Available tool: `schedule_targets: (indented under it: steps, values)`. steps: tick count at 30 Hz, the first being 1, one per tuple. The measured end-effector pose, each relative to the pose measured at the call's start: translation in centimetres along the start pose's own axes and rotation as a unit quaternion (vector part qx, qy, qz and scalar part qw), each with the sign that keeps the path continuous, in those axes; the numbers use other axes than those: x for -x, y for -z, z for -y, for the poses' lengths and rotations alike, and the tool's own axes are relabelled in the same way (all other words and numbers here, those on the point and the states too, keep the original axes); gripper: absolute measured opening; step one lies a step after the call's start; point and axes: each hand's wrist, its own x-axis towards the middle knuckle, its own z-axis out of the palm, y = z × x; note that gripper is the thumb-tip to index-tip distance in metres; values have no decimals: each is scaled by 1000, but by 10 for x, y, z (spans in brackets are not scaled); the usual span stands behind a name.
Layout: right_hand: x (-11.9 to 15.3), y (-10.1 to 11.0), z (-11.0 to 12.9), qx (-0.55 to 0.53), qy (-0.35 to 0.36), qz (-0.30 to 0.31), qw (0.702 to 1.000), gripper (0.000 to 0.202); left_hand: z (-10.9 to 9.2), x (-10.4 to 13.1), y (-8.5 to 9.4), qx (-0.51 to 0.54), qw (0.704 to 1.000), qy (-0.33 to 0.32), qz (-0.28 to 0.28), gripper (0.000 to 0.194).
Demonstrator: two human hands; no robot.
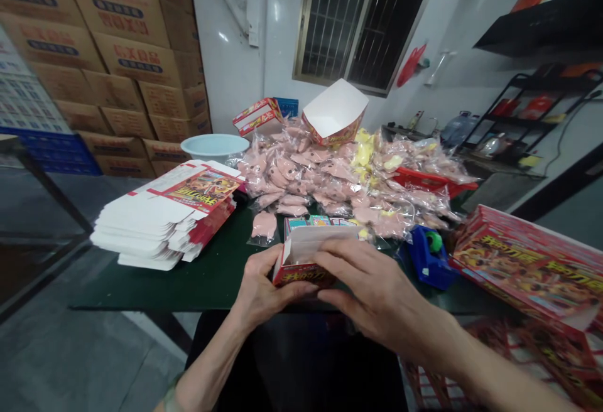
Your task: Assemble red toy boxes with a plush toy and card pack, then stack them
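A small red printed cardboard box (301,272) with a white inside stands at the table's near edge, its top flap raised. My left hand (266,286) grips its left end, thumb along the front. My right hand (360,280) is closed over the box's right side, fingers at the opening and thumb by the front wall. What lies inside the box is hidden. Just behind it are colourful printed packets (320,220) and one bagged pink animal-shaped piece (264,226). A large heap of bagged pink pieces (301,173), some yellow, spreads beyond.
Flat unfolded boxes (136,223) are stacked at left, beside a pale blue basin (215,146). A blue tape dispenser (431,261) and finished-looking red boxes (532,261) stand at right. An open box (335,110) rests on the heap; cartons (127,16) line the wall.
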Motion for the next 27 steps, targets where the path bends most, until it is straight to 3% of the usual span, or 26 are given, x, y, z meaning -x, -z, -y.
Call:
schedule_targets:
  steps: [3,5,8,10,12,14,18,23,27]
  values:
    - [-6,-35,14,-11,-14,-3,1000,27,11,2,-1,22,1000,11,4,28]
    - [-9,-48,19,-16,11,-65,998,30,20,5,1,51,997,51,-9,26]
    - [0,-51,11,-4,19,-222,975,26,28,11,15,24,989,101,-102,26]
    - [17,-50,-10,29,-41,-279,959,21,32,14,29,-8,973,122,-198,28]
    - [39,-53,-43,80,-131,-253,955,15,36,16,41,-35,954,134,-267,30]
    - [57,-63,-81,141,-202,-157,956,14,40,18,50,-60,949,136,-278,29]
    - [70,-89,-141,162,-207,-57,963,21,48,18,53,-76,954,126,-260,29]
    - [66,-105,-169,161,-173,18,972,18,52,18,53,-92,957,112,-252,30]
    - [70,-113,-170,178,-152,20,972,26,54,19,55,-93,956,106,-256,29]
